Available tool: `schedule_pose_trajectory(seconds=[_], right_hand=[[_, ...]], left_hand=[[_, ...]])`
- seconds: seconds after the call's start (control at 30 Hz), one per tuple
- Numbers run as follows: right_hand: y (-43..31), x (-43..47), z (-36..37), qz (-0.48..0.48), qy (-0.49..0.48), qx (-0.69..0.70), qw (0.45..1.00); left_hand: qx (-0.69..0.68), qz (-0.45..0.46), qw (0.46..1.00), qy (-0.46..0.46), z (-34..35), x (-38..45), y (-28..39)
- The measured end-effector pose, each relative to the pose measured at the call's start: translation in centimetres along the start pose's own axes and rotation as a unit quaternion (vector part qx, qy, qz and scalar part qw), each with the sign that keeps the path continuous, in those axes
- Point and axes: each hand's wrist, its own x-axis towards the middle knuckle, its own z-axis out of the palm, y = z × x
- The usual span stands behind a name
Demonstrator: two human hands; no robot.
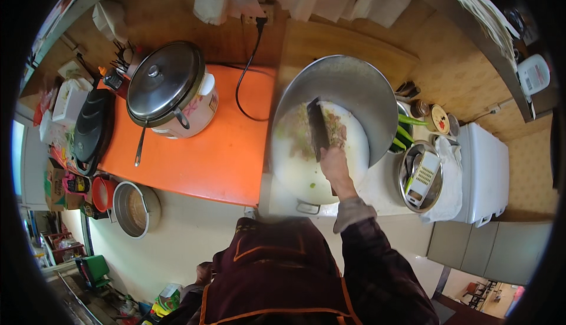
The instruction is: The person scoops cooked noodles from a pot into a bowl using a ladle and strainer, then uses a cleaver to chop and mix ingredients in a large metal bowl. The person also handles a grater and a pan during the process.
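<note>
My right hand (pixel 337 169) grips the handle of a broad, dark-bladed cleaver (pixel 319 126). The blade is over chopped food (pixel 337 132), greenish and brown, on a round white cutting board (pixel 349 161). The left part of the food looks blurred. Board and food sit inside a large, deep metal pot (pixel 367 90), whose loop handle points toward me. Low beside my apron, my left hand (pixel 204 273) hangs away from the counter; its fingers are partly hidden, and I cannot tell whether it holds anything.
Left on an orange tabletop (pixel 221 166) stands a rice cooker (pixel 201 117) under a lidded metal pan (pixel 166 82). To the right are green peppers (pixel 404 132), a metal bowl (pixel 401 188) with a grater (pixel 424 177), small jars and a white chest (pixel 484 170). A black cord (pixel 243 77) crosses the orange surface.
</note>
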Motion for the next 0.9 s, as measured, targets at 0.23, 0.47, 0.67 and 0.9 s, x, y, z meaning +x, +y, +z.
schedule_pose_trajectory(seconds=[0.23,0.47,0.67,0.9], right_hand=[[-4.2,-0.8,-0.3,0.037,-0.068,0.106,0.991],[0.4,-0.5,1.0,0.062,-0.065,0.057,0.994],[5.2,0.0,1.5,0.039,0.034,-0.024,0.998],[4.6,1.4,2.4,-0.081,0.088,-0.074,0.990]], left_hand=[[-0.001,0.013,1.000,0.000,-0.1,1.8,-0.2],[0.084,0.027,0.996,0.012,0.9,2.4,-0.1],[0.340,0.224,0.913,-0.014,-0.4,8.6,-8.4],[0.092,0.068,0.993,-0.007,0.6,5.6,-1.6]])
